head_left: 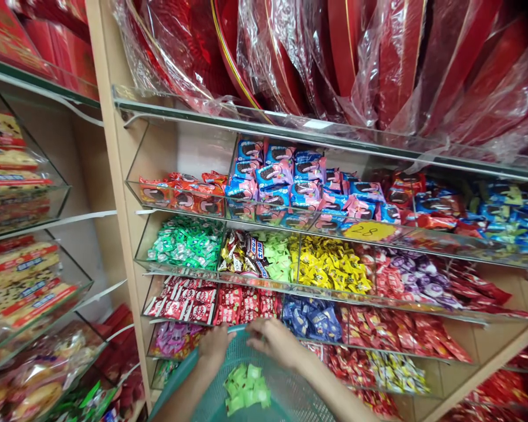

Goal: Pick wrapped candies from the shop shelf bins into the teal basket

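Note:
A green mesh basket [176,390] is at the bottom centre, tilted toward me, with several light-green wrapped candies [246,388] inside. My left hand [215,346] is closed over its far rim at the left; its fingertips are hidden. To the right, my right hand [275,341] reaches over the basket near the rim, fingers bent and apart, with nothing visible between them. Just beyond both hands lie red wrapped snacks [249,303] in a clear shelf bin. Blue-wrapped candies [312,319] are close to the right hand.
Glass-fronted bins hold green candies [185,245], yellow candies [334,264], purple candies [422,278] and blue-pink cookie packs [281,170]. A yellow tag [368,230] reads 28. Plastic-wrapped red items [356,53] fill the top shelf. A wooden upright [114,176] separates the left shelves.

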The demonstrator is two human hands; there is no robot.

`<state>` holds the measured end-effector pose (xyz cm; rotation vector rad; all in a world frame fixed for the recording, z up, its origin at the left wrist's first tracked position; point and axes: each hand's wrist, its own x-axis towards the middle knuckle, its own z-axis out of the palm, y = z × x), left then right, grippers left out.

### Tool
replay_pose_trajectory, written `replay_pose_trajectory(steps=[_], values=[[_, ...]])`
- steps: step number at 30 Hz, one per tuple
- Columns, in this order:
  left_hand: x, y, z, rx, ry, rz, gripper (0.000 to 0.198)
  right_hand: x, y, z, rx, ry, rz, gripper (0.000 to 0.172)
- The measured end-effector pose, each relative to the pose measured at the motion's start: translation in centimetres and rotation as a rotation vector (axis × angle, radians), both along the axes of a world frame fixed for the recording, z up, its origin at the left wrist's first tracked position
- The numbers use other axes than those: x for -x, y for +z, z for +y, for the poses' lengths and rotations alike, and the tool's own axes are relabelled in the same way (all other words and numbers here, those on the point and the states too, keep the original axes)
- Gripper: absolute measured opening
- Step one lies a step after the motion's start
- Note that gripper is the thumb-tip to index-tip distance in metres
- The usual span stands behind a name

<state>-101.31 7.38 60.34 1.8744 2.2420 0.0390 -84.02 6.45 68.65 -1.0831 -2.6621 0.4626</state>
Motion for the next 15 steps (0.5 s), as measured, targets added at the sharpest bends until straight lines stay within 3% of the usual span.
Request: replay_pose_trajectory(steps=[2,4,6,9,15], values=[[0.0,-0.2,0.0,-0.001,0.012,0.005,0.037,-0.5,4.4,0.7,-0.139,0.008,0.068,0.021],[0.0,-0.2,0.0,-0.007,0.027,-0.013,0.035,-1.1,8.0,2.0,-0.256,-0.086,0.034,0.022],[-0.1,-0.1,-0.1,-0.019,0.039,-0.029,0.034,-1.5,10.5,3.6,-0.344,-0.231,-0.063,0.020],[-0.1,-0.1,-0.2,-0.015,0.028,-0.025,0.035,-1.4,11.9,5.8,-0.377,-0.364,-0.255,0.016],[-0.1,0.0,-0.2,-0.008,0.031,-0.030,0.036,-0.2,11.5,7.2,-0.307,-0.348,-0.406,0.019]])
